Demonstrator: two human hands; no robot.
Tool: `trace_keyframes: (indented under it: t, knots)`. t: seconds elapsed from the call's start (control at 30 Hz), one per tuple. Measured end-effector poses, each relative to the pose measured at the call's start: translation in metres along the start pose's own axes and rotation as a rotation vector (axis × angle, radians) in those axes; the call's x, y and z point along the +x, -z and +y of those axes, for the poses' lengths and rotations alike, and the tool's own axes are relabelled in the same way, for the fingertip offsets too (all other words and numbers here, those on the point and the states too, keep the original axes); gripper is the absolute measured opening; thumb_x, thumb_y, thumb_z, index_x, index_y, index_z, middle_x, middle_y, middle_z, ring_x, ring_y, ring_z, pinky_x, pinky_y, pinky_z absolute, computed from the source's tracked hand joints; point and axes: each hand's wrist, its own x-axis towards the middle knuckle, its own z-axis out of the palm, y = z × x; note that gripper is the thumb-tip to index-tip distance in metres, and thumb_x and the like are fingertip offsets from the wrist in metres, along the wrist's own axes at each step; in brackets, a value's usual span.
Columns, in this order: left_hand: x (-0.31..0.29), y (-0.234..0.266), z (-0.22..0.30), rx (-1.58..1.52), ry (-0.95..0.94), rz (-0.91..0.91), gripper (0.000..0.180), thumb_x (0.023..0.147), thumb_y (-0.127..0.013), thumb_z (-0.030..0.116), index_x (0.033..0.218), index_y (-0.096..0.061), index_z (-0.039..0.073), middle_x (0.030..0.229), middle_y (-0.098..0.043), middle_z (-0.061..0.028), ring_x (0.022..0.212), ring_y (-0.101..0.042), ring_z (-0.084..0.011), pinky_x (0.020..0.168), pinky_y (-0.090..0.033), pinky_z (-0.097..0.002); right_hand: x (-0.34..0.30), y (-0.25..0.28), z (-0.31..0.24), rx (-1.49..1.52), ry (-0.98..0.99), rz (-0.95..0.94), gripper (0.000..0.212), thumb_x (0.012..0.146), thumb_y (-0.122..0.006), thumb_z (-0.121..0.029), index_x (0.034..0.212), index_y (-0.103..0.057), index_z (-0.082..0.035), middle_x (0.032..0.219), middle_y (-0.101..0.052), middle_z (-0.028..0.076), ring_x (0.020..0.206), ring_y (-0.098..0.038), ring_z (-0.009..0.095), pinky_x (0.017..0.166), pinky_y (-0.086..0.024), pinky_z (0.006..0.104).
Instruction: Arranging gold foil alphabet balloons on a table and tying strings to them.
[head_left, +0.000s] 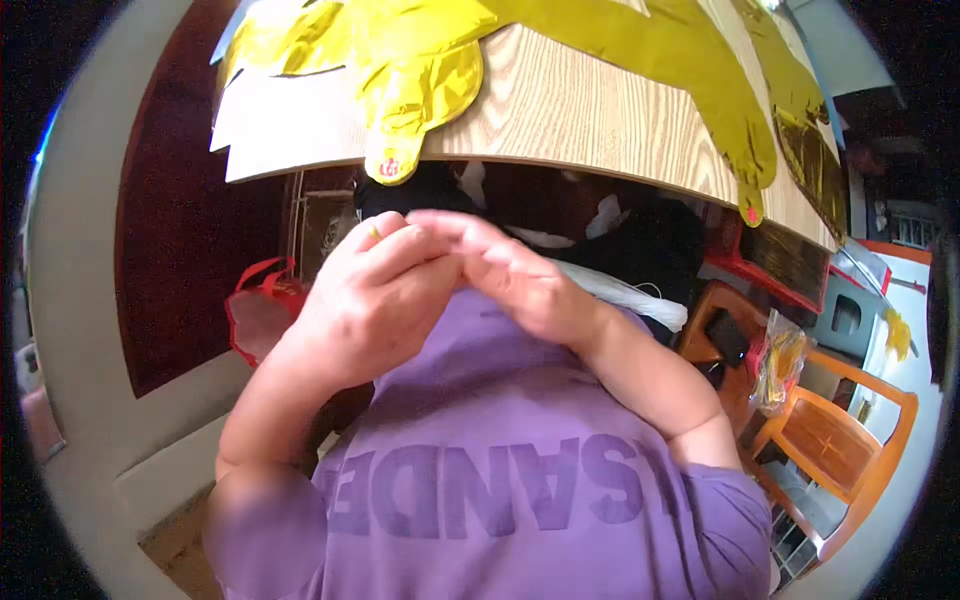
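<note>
In front of my chest, my two hands meet. My left hand (380,305) is closed, its fingers curled, and a tiny yellow bit (375,232) shows between them. Against its fingertips rests my right hand (515,275), its fingers stretched out flat and close together. Whatever lies between the palms is hidden. Beyond the hands, a flat gold foil balloon (420,85) lies on the wood-grain table (570,95), its rounded tab with a red mark hanging over the near edge. A second strip of gold foil (690,60) reaches another red-marked tab at the right.
A red bag (265,310) is low on the left, near a dark red door panel (190,240). To the right stands a wooden chair (830,440), with a clear plastic bag (780,360) holding gold pieces and a dark object (727,335) beside it. White plastic (620,295) lies under the table edge.
</note>
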Motion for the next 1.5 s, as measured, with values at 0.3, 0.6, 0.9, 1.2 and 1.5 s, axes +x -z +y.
trace_keyframes:
  t: [0.3, 0.6, 0.9, 1.2, 1.5]
  knots:
    - [-0.002, 0.036, 0.018, -0.313, 0.284, -0.002, 0.006, 0.073, -0.066, -0.006, 0.075, -0.067, 0.0, 0.069, -0.06, -0.0082, 0.066, -0.057, -0.0207, 0.06, -0.045, -0.0303, -0.006, -0.004, -0.056, -0.747, 0.258, 0.085, 0.015, 0.093, -0.06, -0.015, 0.086, -0.062, -0.003, 0.073, -0.053, 0.007, 0.068, -0.054, 0.017, 0.061, -0.043, 0.0287]
    - [0.018, -0.003, 0.024, -0.945, 0.327, 0.591, 0.015, 0.091, -0.059, 0.007, 0.099, -0.069, -0.002, 0.079, -0.06, -0.0086, 0.072, -0.053, -0.0156, 0.066, -0.042, -0.0284, -0.024, -0.024, -0.058, -0.898, 0.319, 0.113, 0.008, 0.088, -0.058, -0.011, 0.087, -0.057, -0.002, 0.077, -0.054, 0.015, 0.07, -0.058, 0.034, 0.063, -0.047, 0.0415]
    - [0.02, -0.001, 0.034, -0.693, -0.27, 0.211, 0.025, 0.07, -0.069, -0.006, 0.095, -0.07, 0.002, 0.076, -0.057, -0.0081, 0.063, -0.051, -0.021, 0.063, -0.041, -0.0335, -0.012, -0.005, -0.132, -1.062, 0.389, 0.091, 0.008, 0.091, -0.058, -0.01, 0.084, -0.057, -0.005, 0.075, -0.053, 0.012, 0.068, -0.056, 0.03, 0.059, -0.045, 0.0343]
    - [0.029, -0.002, 0.003, -0.215, -0.253, 0.3, 0.033, 0.065, -0.067, -0.004, 0.095, -0.071, 0.009, 0.078, -0.059, -0.0044, 0.063, -0.052, -0.0239, 0.059, -0.04, -0.0352, -0.015, -0.027, -0.141, -0.828, 0.41, -0.167, 0.012, 0.091, -0.059, -0.012, 0.083, -0.056, -0.003, 0.076, -0.054, 0.012, 0.069, -0.057, 0.033, 0.063, -0.046, 0.0372]
    - [0.048, 0.025, 0.0, 0.081, -0.138, 0.454, 0.024, 0.068, -0.069, -0.006, 0.089, -0.07, 0.006, 0.076, -0.061, -0.0068, 0.062, -0.053, -0.0204, 0.059, -0.04, -0.0339, -0.019, -0.023, -0.113, -0.93, 0.267, -0.285, 0.007, 0.09, -0.058, -0.01, 0.086, -0.057, -0.004, 0.077, -0.056, 0.012, 0.072, -0.059, 0.031, 0.065, -0.048, 0.0384]
